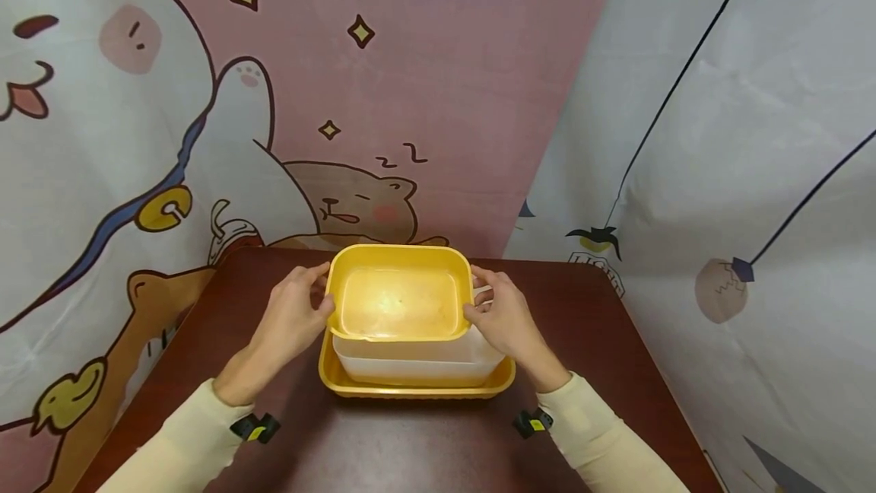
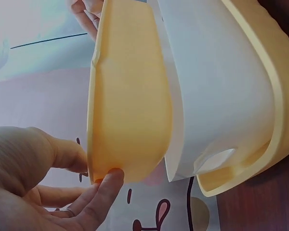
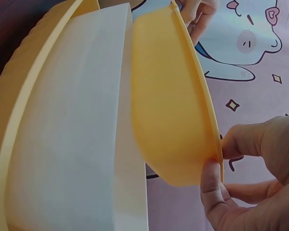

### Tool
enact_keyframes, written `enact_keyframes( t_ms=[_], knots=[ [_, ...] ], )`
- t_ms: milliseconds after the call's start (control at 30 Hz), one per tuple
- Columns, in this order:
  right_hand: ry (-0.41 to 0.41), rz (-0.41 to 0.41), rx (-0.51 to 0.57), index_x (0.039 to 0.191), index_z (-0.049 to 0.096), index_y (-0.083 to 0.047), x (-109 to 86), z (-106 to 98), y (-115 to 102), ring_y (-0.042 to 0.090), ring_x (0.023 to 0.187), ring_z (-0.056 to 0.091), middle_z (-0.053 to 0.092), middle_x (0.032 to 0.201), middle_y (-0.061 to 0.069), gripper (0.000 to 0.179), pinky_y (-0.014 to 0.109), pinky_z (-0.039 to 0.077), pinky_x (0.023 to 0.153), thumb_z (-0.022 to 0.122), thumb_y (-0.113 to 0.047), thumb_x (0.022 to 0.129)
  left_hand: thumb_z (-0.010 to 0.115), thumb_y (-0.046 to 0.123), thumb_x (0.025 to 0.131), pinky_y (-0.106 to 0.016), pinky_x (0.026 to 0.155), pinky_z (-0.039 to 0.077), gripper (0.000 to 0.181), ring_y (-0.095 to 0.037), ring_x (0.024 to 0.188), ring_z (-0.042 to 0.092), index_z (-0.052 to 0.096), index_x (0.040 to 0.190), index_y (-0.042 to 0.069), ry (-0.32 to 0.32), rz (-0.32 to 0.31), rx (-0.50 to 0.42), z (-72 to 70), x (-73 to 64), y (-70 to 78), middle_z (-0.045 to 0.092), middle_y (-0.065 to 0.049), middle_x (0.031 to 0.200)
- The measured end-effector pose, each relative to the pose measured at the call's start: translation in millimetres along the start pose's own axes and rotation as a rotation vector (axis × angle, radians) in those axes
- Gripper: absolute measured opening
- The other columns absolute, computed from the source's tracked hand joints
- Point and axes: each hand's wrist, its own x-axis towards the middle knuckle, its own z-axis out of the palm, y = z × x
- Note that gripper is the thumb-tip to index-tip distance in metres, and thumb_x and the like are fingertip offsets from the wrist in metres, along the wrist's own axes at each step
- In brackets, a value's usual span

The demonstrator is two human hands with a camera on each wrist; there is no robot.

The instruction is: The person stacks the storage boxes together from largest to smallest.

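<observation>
Between my two hands is a small yellow plastic tray [image 1: 400, 299] with rounded corners, held by its two short ends. My left hand [image 1: 294, 314] pinches the left rim, thumb on top and fingers beneath. At the opposite rim my right hand [image 1: 503, 314] pinches in the same way. Under the tray stands a white plastic bin [image 1: 417, 370], its top partly hidden by the tray. The bin sits inside a larger yellow tray [image 1: 417, 392]. Both wrist views show a narrow gap between the small tray [image 2: 130, 96] and the white bin [image 3: 77, 110].
A dark red-brown table [image 1: 582, 310] carries the trays. Behind it and along the sides hangs a printed cloth [image 1: 438, 82] with cartoon animals, close to the table's back edge. Small black devices are strapped at both wrists.
</observation>
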Motion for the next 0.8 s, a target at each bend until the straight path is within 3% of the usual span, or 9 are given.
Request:
enact_keyframes(
  t_ms=[333, 600, 800],
  knots=[
    [-0.066, 0.028, -0.033, 0.166, 0.062, -0.005, 7.1, -12.9, 4.7, 0.026, 0.11, 0.077, 0.071, 0.137, 0.018, 0.068, 0.038, 0.072, 0.088, 0.084, -0.009, 0.102, 0.08, 0.0, 0.102, -0.031, 0.076, 0.068, 0.059, -0.027, 0.096, 0.072, 0.065, 0.157, -0.01, -0.059, -0.008, 0.02, 5.9, 6.6, -1.5, 0.075, -0.021, 0.117],
    [-0.138, 0.053, -0.082, 0.164, 0.061, -0.001, 12.6, -20.3, 7.8, 0.025, 0.109, 0.076, 0.071, 0.135, 0.018, 0.066, 0.036, 0.071, 0.09, 0.084, -0.008, 0.103, 0.083, 0.002, 0.101, -0.03, 0.077, 0.067, 0.055, -0.026, 0.094, 0.071, 0.07, 0.153, -0.008, -0.126, -0.04, 0.02, 8.1, 14.0, 1.8, 0.077, -0.02, 0.113],
    [-0.176, 0.05, -0.134, 0.164, 0.061, 0.001, 18.4, -23.4, 10.4, 0.025, 0.108, 0.075, 0.071, 0.134, 0.019, 0.067, 0.037, 0.072, 0.091, 0.084, -0.008, 0.102, 0.084, 0.003, 0.101, -0.036, 0.079, 0.072, 0.053, -0.026, 0.093, 0.075, 0.072, 0.151, -0.008, -0.165, -0.029, 0.023, 9.5, 20.6, 2.4, 0.082, -0.021, 0.115]
  ],
)
